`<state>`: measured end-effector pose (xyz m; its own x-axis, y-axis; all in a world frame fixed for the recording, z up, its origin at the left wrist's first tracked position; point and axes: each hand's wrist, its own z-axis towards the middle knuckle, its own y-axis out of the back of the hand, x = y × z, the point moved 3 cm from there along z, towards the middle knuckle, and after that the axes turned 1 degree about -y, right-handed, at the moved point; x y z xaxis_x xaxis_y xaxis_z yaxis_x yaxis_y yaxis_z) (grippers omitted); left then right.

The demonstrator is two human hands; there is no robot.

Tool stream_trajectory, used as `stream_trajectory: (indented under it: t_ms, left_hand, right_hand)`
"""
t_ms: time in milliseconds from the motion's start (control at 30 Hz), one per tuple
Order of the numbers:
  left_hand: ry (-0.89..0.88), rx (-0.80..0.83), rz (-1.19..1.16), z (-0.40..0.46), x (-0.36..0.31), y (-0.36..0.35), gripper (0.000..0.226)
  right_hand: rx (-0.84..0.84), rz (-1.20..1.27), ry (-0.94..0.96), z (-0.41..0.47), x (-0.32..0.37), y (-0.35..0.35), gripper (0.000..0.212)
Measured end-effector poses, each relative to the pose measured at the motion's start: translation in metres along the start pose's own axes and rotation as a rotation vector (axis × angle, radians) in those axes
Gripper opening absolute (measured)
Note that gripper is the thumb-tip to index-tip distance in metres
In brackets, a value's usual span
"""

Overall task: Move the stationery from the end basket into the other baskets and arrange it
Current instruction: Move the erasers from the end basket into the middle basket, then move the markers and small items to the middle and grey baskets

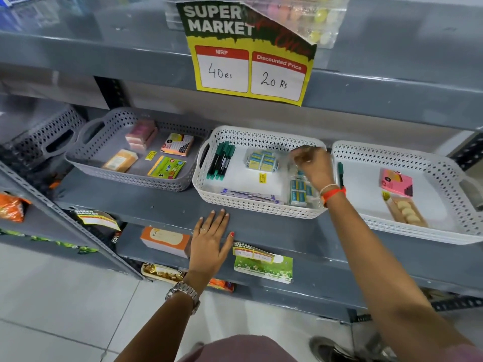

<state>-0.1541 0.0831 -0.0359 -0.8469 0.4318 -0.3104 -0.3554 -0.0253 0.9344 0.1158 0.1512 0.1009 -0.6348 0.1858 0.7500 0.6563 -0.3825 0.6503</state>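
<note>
Spanning the frame, grey shelf [156, 202] carrying three baskets side by side — grey basket [86, 163], middle white basket [251, 207], end white basket [431, 231]. Resting flat on the shelf edge, left hand [211, 239], fingers spread. Pinching a clear eraser packet [300, 184] above the middle basket — right hand [313, 163].

We see a yellow and black paper price sign [251, 52] reading "SUPER MARKET", 40 Rs and 20 Rs, hanging from the grey metal shelf edge [104, 56] with its top corner peeling. Behind it sits a clear plastic box [313, 19] of pastel round items. Below, we find an orange-and-white card box [166, 241], a green meadow-print pack [264, 267], and an orange snack packet [11, 207] at far left.
</note>
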Motion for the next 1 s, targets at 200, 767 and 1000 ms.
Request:
stream_trajectory:
  t_ms: [200, 767, 1000]
  left_hand:
    - [0.012, -0.017, -0.017, 0.0, -0.001, -0.001, 0.065]
    - [0.017, -0.027, 0.007, -0.002, 0.003, 0.009, 0.069]
    - [0.039, -0.019, 0.045, -0.007, 0.055, 0.028, 0.071]
  right_hand:
    - [-0.331, -0.018, -0.357, 0.012, -0.071, 0.059, 0.025]
    - [-0.271, -0.092, -0.533, 0.006, -0.085, 0.063, 0.027]
    - [-0.352, -0.121, -0.242, -0.001, -0.007, 0.029, 0.027]
